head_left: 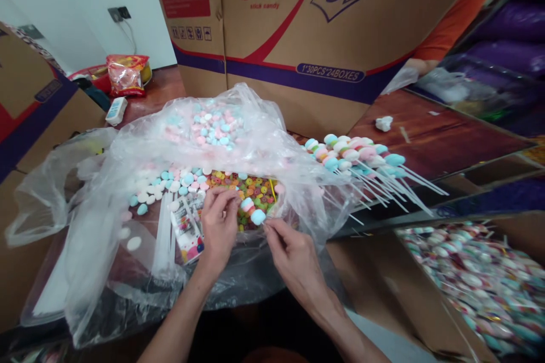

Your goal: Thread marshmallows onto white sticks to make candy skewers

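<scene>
Between thumb and fingers, my right hand (296, 252) pinches the stick of a candy skewer (258, 216). The skewer carries blue, white and reddish-orange pieces. My left hand (219, 224) is just to its left, fingertips drawn together; whatever they may hold is too small to make out. Behind both hands lie many small coloured ring candies (255, 187). Loose pastel marshmallow-like candies (183, 180) in blue, white and pink spread to their left, partly under a clear plastic bag (170, 125). White sticks (164, 232) and a printed packet (187, 232) lie beside my left hand.
Several loaded candy skewers (357, 153) lie stacked at right, sticks pointing outward. Below them, an open carton (366, 278) holds wrapped candy skewers (472, 283). A large cardboard box (272, 68) stands behind. Another person's orange sleeve (460, 11) shows at upper right.
</scene>
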The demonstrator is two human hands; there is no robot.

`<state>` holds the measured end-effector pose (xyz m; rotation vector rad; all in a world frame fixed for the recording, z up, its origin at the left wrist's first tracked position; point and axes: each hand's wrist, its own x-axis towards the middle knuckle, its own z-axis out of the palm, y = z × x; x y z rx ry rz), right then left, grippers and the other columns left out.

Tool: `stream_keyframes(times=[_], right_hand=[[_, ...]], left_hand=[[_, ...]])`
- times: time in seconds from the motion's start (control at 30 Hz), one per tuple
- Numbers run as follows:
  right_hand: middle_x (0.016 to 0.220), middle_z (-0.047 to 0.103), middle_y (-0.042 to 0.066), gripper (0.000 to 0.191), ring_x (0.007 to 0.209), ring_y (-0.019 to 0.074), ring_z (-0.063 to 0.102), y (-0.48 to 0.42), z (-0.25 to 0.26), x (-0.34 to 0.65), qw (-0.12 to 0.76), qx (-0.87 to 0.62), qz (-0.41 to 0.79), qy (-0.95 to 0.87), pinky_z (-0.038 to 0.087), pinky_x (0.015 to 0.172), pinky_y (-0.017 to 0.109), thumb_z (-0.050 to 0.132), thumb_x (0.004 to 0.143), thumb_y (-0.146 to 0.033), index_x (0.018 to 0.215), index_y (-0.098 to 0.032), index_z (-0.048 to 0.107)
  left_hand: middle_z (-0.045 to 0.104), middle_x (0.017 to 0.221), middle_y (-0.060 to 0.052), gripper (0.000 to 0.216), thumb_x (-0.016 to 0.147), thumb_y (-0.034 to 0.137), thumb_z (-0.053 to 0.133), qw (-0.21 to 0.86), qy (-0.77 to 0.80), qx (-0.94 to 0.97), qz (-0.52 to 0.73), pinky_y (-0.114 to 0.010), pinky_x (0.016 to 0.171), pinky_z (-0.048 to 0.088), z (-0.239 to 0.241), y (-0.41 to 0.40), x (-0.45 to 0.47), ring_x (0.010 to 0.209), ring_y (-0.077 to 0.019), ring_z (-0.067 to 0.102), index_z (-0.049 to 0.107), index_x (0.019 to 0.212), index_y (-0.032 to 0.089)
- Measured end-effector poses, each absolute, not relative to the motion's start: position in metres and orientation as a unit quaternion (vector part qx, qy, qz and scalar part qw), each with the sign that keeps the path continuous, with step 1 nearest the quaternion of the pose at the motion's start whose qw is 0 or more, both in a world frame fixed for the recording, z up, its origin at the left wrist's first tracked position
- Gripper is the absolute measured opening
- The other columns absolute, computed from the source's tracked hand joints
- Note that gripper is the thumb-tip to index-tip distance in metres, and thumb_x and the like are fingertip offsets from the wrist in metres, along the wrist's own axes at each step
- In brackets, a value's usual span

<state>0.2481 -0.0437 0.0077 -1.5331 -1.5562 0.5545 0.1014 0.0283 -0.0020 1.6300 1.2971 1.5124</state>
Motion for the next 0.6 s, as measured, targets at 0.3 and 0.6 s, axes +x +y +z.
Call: stream_keyframes(times=[0.3,0.6], right_hand=[[0.064,0.062,-0.002,0.025,0.053,0.0093,0.056,-0.046,0.010,0.242,0.476,-0.584,0.248,-0.609,0.041,0.056,0.017,0.049,0.097,-0.024,0.086,-0.015,0.069],[0.066,0.065,0.000,0.028,0.054,0.0104,0.054,-0.046,0.014,0.245,0.436,-0.601,0.269,-0.614,0.042,0.057,0.019,0.048,0.097,-0.028,0.083,-0.016,0.068]], left_hand=[[0.069,0.083,0.000,0.027,0.068,0.035,0.085,0.604,0.421,0.327,0.592,-0.022,0.075,0.048,0.008,0.034,0.100,0.083,-0.0122,0.063,0.066,0.077,0.018],[0.066,0.080,0.002,0.026,0.069,0.033,0.085,0.611,0.418,0.336,0.582,-0.021,0.070,0.047,0.010,0.030,0.098,0.075,-0.0100,0.060,0.066,0.081,0.019]])
